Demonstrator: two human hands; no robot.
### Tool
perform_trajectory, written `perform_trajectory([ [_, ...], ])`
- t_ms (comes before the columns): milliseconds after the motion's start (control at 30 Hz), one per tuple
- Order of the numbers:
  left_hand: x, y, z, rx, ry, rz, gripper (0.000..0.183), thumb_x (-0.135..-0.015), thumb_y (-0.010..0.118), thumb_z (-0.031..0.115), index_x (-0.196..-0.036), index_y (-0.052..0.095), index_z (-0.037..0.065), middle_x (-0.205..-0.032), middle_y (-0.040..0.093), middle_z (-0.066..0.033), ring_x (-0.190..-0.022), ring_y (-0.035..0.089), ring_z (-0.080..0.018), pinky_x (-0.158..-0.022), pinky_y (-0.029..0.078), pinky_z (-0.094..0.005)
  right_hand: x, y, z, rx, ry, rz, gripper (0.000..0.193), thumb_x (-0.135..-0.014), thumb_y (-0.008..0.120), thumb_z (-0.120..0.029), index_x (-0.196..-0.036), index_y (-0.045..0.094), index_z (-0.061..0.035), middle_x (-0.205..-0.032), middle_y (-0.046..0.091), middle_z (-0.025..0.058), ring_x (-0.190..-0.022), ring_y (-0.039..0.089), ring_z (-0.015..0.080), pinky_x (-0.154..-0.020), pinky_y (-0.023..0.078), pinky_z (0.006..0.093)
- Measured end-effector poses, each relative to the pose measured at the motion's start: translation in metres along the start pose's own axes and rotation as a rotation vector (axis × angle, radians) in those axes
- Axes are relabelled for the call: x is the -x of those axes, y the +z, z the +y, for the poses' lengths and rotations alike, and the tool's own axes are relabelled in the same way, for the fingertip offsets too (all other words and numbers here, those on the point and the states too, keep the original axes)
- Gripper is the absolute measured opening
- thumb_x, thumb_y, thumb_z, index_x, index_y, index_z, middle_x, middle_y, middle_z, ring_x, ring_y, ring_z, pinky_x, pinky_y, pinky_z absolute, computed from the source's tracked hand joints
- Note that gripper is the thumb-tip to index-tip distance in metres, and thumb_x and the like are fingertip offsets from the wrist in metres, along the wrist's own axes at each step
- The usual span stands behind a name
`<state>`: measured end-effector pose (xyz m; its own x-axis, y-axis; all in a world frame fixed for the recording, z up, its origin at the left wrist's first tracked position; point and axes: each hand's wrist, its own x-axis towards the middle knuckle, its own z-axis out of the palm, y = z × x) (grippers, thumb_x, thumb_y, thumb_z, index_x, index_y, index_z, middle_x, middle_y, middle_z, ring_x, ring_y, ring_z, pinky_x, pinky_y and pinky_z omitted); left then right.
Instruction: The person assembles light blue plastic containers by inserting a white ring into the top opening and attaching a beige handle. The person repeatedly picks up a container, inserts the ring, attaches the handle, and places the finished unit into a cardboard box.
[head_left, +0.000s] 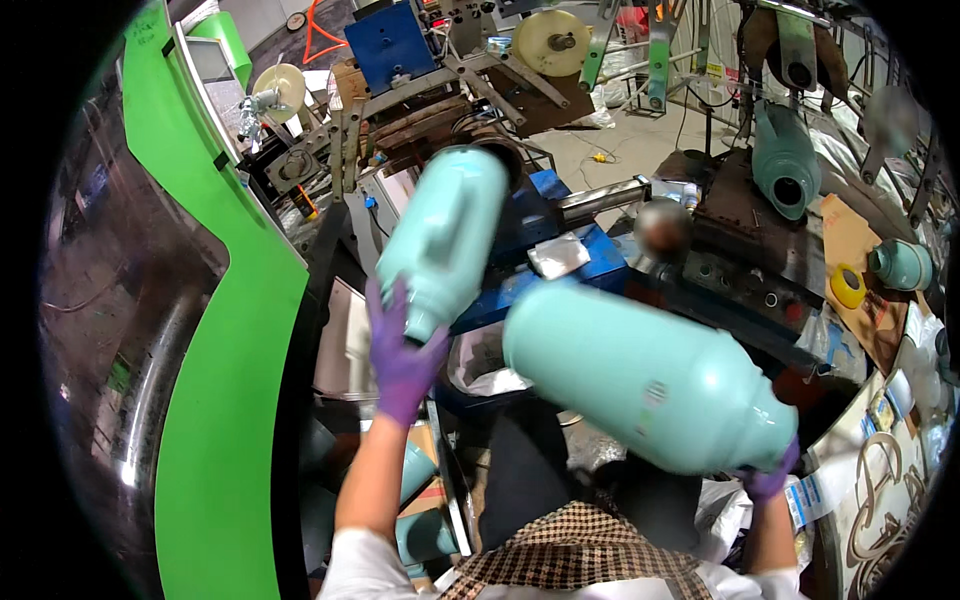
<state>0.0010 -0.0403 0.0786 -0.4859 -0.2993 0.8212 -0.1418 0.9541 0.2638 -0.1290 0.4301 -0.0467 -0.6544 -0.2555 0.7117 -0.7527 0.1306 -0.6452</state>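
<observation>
My left hand (402,358), in a purple glove, is closed around the narrow neck of a teal thermos flask (470,205). That flask tilts with its neck toward me, its moulded handle facing up and its wide end pointing away. Over to the right, my right hand (772,478), also gloved in purple, grips the neck end of a second teal thermos flask (640,375). This one lies slantwise in the air, its broad base toward the middle and small printed marks on its side. The flask covers most of my right hand's fingers.
A green machine panel (225,420) curves along the left. Another teal flask (785,165) rests on the dark machine bed at the far right, near a yellow tape roll (848,286) on cardboard. Teal parts (425,535) lie by my left forearm. A blue machine (600,255) stands ahead.
</observation>
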Motion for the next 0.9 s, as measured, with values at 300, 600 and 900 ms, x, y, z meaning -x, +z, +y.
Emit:
perform_trajectory([
  [300,-0.185,0.207,0.024,-0.844,0.374,-0.438,0.056,-0.095,0.053,0.038,-0.149,0.042,0.030,-0.160,0.024,-0.0268,-0.128,0.049,-0.0541,-0.096,0.051,-0.0540,0.042,-0.034,0.010,-0.316,0.157,0.002,0.063,-0.055,0.088,-0.065,-0.074,0.062,-0.0104,-0.073,0.060,0.0046,-0.069,0.060,0.0259,-0.071,0.048,0.0373],
  [600,-0.119,0.133,0.175,0.811,0.580,-1.010,0.093,-0.075,0.083,0.034,-0.151,0.036,0.009,-0.150,0.040,-0.0173,-0.141,0.036,-0.0361,-0.118,0.028,-0.0449,-0.033,-0.010,-0.023,-0.391,-0.146,-0.528,0.040,-0.065,0.093,-0.037,-0.086,0.074,-0.0086,-0.087,0.072,0.0053,-0.072,0.065,0.0234,-0.068,0.051,0.0340],
  [900,-0.094,-0.042,0.176,0.390,0.741,-1.298,0.057,-0.082,0.079,0.042,-0.128,0.062,0.014,-0.127,0.063,-0.0108,-0.109,0.065,-0.0281,-0.088,0.054,-0.0371,-0.141,0.024,0.005,-0.086,0.130,0.276,0.052,-0.087,0.070,-0.013,-0.134,0.053,0.0023,-0.133,0.060,0.0155,-0.114,0.062,0.0236,-0.098,0.048,0.0348],
])
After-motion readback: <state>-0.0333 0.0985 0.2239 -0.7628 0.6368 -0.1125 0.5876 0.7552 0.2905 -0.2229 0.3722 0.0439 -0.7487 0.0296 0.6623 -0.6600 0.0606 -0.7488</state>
